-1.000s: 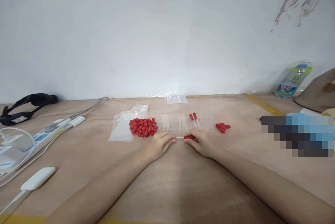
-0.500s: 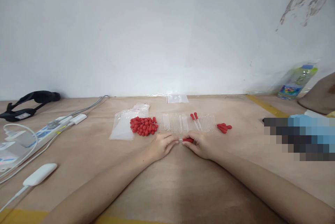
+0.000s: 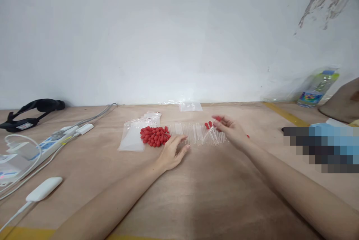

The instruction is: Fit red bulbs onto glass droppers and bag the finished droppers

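My right hand point(image 3: 230, 129) pinches a glass dropper point(image 3: 209, 133) by its red rubber bulb, the clear tube slanting down to the left over the other tubes. My left hand point(image 3: 174, 152) has its thumb and fingers apart and holds nothing, just right of and below a heap of red rubber bulbs point(image 3: 153, 136). Between the hands lies a row of clear glass tubes point(image 3: 193, 132). Two droppers with red bulbs point(image 3: 208, 124) lie on that row. A few more red bulbs sit behind my right wrist, mostly hidden.
Clear plastic bags point(image 3: 131, 135) lie left of the heap, another bag point(image 3: 191, 107) by the wall. At left are a power strip point(image 3: 47, 143), cables, a white device point(image 3: 44, 189) and a black strap point(image 3: 33, 112). A bottle point(image 3: 318, 88) stands at right, near a pixelated patch.
My right hand has moved up and right with the dropper, away from my left hand. My left hand has let go of the tube and its fingers have spread.
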`<state>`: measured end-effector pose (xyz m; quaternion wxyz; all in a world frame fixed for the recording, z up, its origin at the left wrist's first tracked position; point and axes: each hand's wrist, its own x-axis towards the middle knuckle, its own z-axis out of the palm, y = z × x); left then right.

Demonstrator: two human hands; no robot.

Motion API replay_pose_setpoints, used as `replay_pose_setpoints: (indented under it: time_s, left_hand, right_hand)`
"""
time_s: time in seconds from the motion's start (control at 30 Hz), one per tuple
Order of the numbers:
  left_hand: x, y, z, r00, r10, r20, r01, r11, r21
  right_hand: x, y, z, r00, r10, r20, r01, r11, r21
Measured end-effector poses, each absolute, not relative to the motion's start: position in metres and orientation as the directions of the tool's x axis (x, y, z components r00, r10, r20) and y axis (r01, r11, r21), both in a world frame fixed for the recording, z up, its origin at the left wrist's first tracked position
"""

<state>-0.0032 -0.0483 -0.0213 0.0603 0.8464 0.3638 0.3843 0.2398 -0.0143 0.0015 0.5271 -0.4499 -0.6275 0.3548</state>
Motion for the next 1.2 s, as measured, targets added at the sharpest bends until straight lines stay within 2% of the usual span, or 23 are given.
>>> replay_pose_setpoints:
  time_s: [0.1,0.17,0.23,0.3,0.5,0.7,0.8,0.87,1.03,1.2]
  left_hand:
    - [-0.002,-0.048,-0.022,0.469,0.644,0.604,0.570,-0.743,0.350]
    - [-0.001,-0.048,-0.022,0.490,0.629,0.603,0.567,-0.756,0.327]
    - [-0.001,-0.048,-0.022,0.500,0.622,0.602,0.573,-0.759,0.309]
    - [-0.001,-0.048,-0.022,0.503,0.623,0.600,0.585,-0.756,0.294]
    - [-0.001,-0.049,-0.022,0.504,0.630,0.591,0.614,-0.742,0.267]
    - [0.002,-0.048,-0.018,0.454,0.664,0.594,0.717,-0.668,0.198]
    - [0.013,-0.038,-0.014,0.392,0.721,0.572,0.820,-0.556,0.139]
    - [0.025,-0.027,-0.011,0.325,0.762,0.560,0.881,-0.460,0.115]
    - [0.058,0.002,-0.006,0.179,0.873,0.454,0.960,-0.256,0.114]
    - [0.071,0.014,-0.006,0.083,0.936,0.343,0.984,-0.132,0.120]
  right_hand:
    - [0.263,0.011,0.011,0.043,0.958,0.282,0.463,0.231,-0.856]
    - [0.271,0.028,0.011,0.005,0.968,0.249,0.693,0.176,-0.699]
    - [0.271,0.042,0.007,-0.044,0.973,0.228,0.819,0.166,-0.549]
    - [0.266,0.052,0.001,-0.071,0.973,0.221,0.862,0.171,-0.478]
    - [0.250,0.058,-0.015,-0.078,0.980,0.185,0.910,0.146,-0.387]
    - [0.258,0.040,-0.011,0.009,0.976,0.218,0.925,0.075,-0.373]
    - [0.275,0.027,-0.003,0.007,0.972,0.237,0.937,0.076,-0.341]
    - [0.291,0.021,0.003,0.018,0.980,0.200,0.939,0.052,-0.340]
    - [0.342,0.016,0.007,0.024,0.997,-0.079,0.838,-0.063,-0.543]
    - [0.369,0.023,-0.003,-0.052,0.988,-0.143,0.753,-0.056,-0.656]
